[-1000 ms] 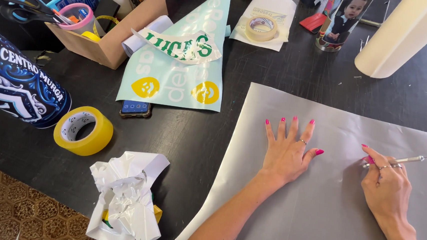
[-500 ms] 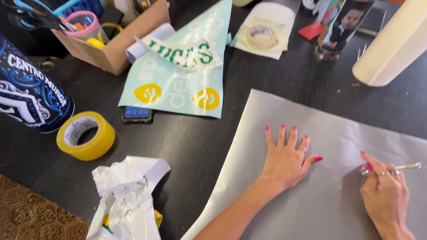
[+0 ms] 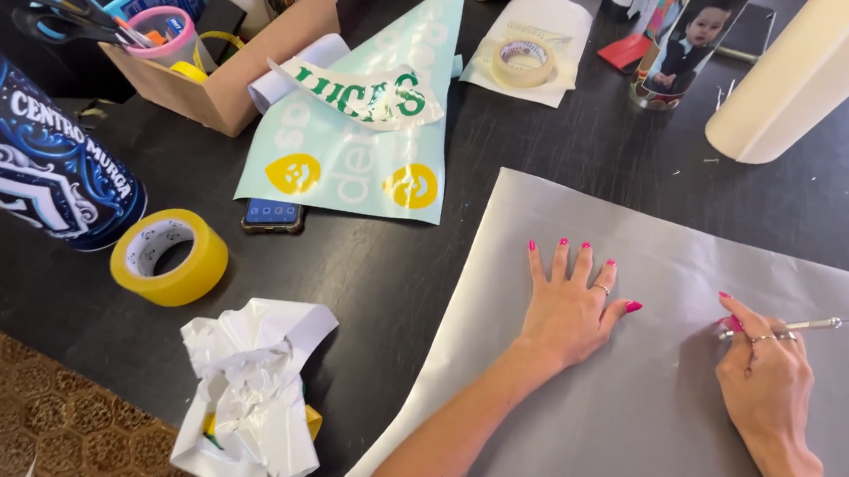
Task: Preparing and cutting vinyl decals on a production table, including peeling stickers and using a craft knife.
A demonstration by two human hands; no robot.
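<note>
Dark wooden bench (image 3: 412,277) fills the view, with a patterned brown floor (image 3: 4,408) showing at the lower left edge. Large sheet of silver-grey material (image 3: 651,424) lies flat on the right half of the bench. Left hand (image 3: 571,314) rests palm down on the sheet, fingers spread fully open and holding nothing; a ring shows on one finger. Right hand (image 3: 768,377) sits on the sheet just to the right, well apart from the left, its fingers closed around a thin metal tool (image 3: 807,324) whose tip points right and lies close to the sheet; whether the tip touches cannot be told.

Left of the sheet: a roll of yellow tape (image 3: 170,256) lying flat, a crumpled white wad of paper (image 3: 249,396) near the bench edge, and a dark printed cylinder (image 3: 37,157) on its side. A pale turquoise vinyl sheet (image 3: 367,135) with yellow marks lies behind these, a small dark phone-like device (image 3: 273,215) half tucked beneath its lower edge. A cardboard box (image 3: 226,80) at the upper left holds scissors (image 3: 57,9), a pink ring and other small supplies. Farther back lie a beige tape roll (image 3: 522,63) on white paper, a photo-printed cup (image 3: 679,47), and a cream roll of material (image 3: 804,76) at the upper right.
</note>
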